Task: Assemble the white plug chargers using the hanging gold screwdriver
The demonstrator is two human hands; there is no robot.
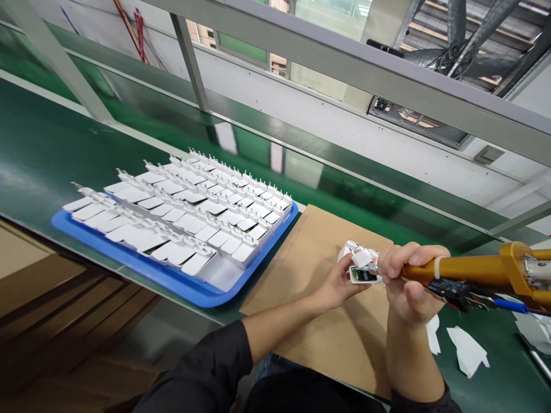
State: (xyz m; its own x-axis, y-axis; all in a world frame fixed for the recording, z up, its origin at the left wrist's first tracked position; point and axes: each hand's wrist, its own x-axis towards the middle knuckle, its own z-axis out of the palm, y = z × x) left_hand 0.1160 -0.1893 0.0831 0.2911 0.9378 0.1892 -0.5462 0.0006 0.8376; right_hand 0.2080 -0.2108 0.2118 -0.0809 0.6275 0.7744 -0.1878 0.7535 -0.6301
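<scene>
My left hand (336, 285) is closed round a white charger housing (354, 279) over the brown cardboard. The housing gapes on the near side, and a dark circuit board (364, 275) shows inside. My right hand (414, 275) grips a golden-orange powered screwdriver (477, 269) that lies almost level. Its tip end points left and reaches the housing, but fingers and white parts hide the exact contact. Behind the housing are more small white pieces, too cluttered to tell apart.
Left on the green bench stands a blue tray (206, 297) with several rows of white chargers (202, 206), their pins up. Brown cardboard (297, 269) lies under my hands. White paper scraps (468, 350) are at the right. A metal frame rail (344, 63) crosses behind the bench.
</scene>
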